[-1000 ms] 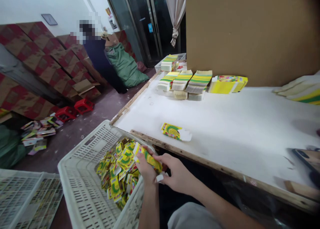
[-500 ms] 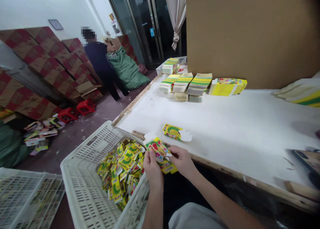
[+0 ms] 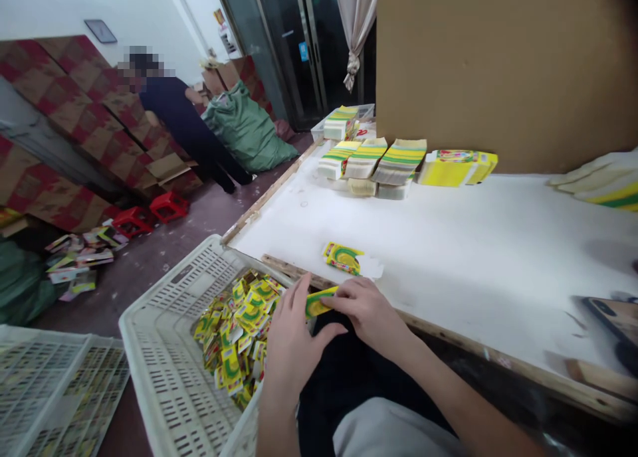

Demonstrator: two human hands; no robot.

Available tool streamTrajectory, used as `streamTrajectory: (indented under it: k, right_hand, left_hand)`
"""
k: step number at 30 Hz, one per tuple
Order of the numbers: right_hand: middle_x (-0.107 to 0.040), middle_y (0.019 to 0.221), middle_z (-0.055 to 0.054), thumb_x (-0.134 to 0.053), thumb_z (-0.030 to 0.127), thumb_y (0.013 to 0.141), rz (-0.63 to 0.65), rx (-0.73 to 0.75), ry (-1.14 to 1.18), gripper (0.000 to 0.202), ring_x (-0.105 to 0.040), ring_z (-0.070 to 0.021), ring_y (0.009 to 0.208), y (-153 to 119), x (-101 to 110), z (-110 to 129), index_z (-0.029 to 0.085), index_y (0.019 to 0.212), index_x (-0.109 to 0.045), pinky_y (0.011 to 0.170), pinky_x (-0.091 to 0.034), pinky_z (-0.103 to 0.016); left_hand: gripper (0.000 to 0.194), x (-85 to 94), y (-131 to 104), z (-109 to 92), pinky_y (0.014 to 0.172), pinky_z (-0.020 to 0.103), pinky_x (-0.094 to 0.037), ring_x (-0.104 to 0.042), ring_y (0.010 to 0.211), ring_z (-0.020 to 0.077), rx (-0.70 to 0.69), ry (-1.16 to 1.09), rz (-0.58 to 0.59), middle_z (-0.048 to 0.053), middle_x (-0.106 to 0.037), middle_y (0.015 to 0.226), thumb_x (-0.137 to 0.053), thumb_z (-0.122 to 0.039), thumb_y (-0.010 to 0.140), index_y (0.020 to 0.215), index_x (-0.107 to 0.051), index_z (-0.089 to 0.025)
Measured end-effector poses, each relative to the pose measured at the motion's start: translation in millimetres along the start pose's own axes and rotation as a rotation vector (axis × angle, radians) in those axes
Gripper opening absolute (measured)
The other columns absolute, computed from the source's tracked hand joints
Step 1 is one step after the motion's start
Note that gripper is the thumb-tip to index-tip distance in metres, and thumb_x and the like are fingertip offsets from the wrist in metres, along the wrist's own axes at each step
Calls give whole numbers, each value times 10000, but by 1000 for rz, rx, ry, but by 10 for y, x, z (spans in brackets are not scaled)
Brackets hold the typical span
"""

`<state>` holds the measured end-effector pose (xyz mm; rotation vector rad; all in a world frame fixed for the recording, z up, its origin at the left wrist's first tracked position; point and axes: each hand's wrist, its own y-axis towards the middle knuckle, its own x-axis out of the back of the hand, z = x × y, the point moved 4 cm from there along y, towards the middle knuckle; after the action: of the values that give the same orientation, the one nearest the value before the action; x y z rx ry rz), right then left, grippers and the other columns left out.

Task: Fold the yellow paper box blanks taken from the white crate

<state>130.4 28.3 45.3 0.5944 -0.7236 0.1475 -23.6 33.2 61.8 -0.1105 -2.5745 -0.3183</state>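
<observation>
A small yellow and green carton is between my hands over the table's front edge. My right hand grips it from the right, fingers bent over its near face. Against the carton's left end rests my left hand, its fingers stretched out and its thumb spread apart. Another small carton with white open flaps lies on the white table just beyond. To the left, a white plastic crate holds a heap of small yellow cartons.
Stacks of flat yellow cartons stand at the table's back, beside a brown board. A phone and a wooden block are at right. Across the room, a person stands by a green sack; red stools stand nearby.
The carton has turned from its printed front to a narrow side. My left hand has let go of its pinch and stretched along the carton's end. The person behind has leaned left.
</observation>
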Motion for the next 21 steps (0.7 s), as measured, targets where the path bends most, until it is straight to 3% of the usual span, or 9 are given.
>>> streamTrajectory:
  k: [2, 5, 8, 11, 13, 14, 16, 18, 21]
  right_hand:
    - [-627, 826, -31, -467, 72, 829, -16, 69, -55, 322, -515, -190, 878, 11, 50, 85, 285, 985, -653, 970, -282, -436]
    - [-645, 819, 10, -482, 90, 833, 55, 185, -93, 294, -495, -197, 1012, -7, 82, 201, 310, 925, -653, 1073, -87, -484]
    - [-640, 919, 5, -470, 70, 813, 58, 206, -58, 374, -440, -211, 1138, -48, 88, 236, 327, 1049, -605, 1088, -24, -501]
    - [-480, 1239, -62, -518, 121, 769, -221, -2, 66, 557, -306, -259, 1262, -76, 103, 110, 289, 1289, -409, 1086, -97, -504]
    - [-331, 1363, -88, -559, 193, 746, -431, -195, 280, 694, -257, -270, 1291, -110, 58, -35, 253, 1367, -255, 1075, -180, -480]
    - [-310, 1379, -86, -554, 215, 749, -476, -277, 436, 721, -269, -257, 1289, -119, 1, -105, 251, 1378, -205, 1064, -224, -460]
    - [-354, 1362, -69, -510, 226, 768, -407, -402, 782, 681, -334, -225, 1261, -106, -158, -199, 258, 1373, -198, 1037, -290, -430]
    - [-449, 1300, -59, -474, 210, 772, -241, -502, 1037, 577, -401, -213, 1214, -83, -290, -217, 246, 1326, -320, 1025, -308, -424]
    - [-536, 1216, -62, -474, 181, 737, -93, -600, 1152, 473, -443, -225, 1169, -66, -339, -191, 209, 1209, -497, 1042, -273, -438]
  left_hand:
    - [747, -65, -8, 120, 979, 533, -277, -430, 1162, 364, 73, 26, 103, 117, -552, 1191, -803, -290, 467, 1164, -537, -246]
    - [668, -241, -37, 202, 957, 487, -333, -486, 1112, 321, 34, -69, 296, 104, -569, 1163, -765, -241, 528, 1155, -532, -244]
    - [532, -344, -42, 157, 886, 394, -411, -541, 1028, 256, -23, -172, 325, 81, -592, 1105, -685, -190, 626, 1130, -521, -228]
    - [432, -362, -12, 119, 789, 332, -446, -578, 902, 218, -9, -149, 189, 56, -620, 987, -643, -192, 670, 1081, -510, -202]
    - [471, -382, -6, 117, 790, 329, -442, -572, 904, 218, -3, -109, 116, 56, -611, 992, -657, -233, 671, 1105, -475, -200]
    - [511, -397, -9, 123, 806, 338, -437, -566, 924, 224, -5, -95, 93, 64, -603, 1013, -666, -255, 669, 1131, -454, -199]
    - [593, -424, -25, 147, 847, 363, -422, -551, 972, 241, -14, -82, 49, 83, -585, 1062, -682, -268, 653, 1180, -418, -196]
    - [650, -436, -46, 182, 888, 386, -400, -534, 1018, 258, -24, -75, 10, 103, -560, 1121, -701, -258, 629, 1207, -410, -196]
    - [709, -445, -66, 219, 933, 398, -371, -502, 1089, 272, -57, -83, 9, 118, -506, 1213, -718, -240, 602, 1236, -401, -206]
